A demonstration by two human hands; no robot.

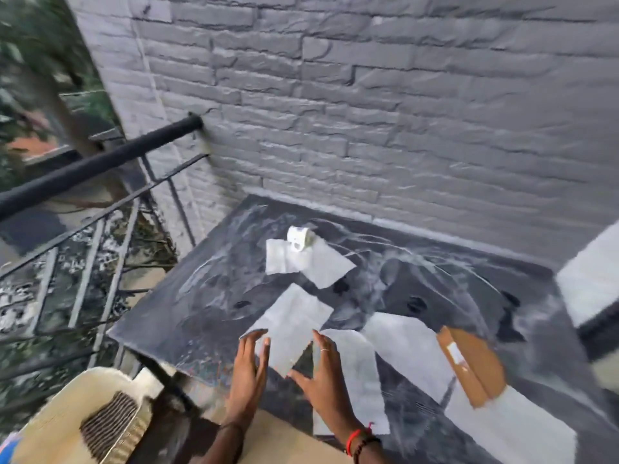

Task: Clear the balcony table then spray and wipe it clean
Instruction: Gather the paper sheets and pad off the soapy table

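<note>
A dark, smeared balcony table [187, 313] stands against a grey brick wall. Several white paper sheets lie scattered on it. My left hand [248, 373] and my right hand [325, 380] reach out with fingers straight, one on each side of the nearest sheet [291, 326], touching its lower edges. A white mug [298, 237] lies on its side on two more sheets [301, 262] near the wall. A brown envelope [472, 363] rests on papers at the right.
A black metal railing [90, 167] borders the table on the left. A cream plastic chair [67, 416] with a striped cloth [107, 420] stands at the lower left. A white and dark block [593, 279] sits at the right edge.
</note>
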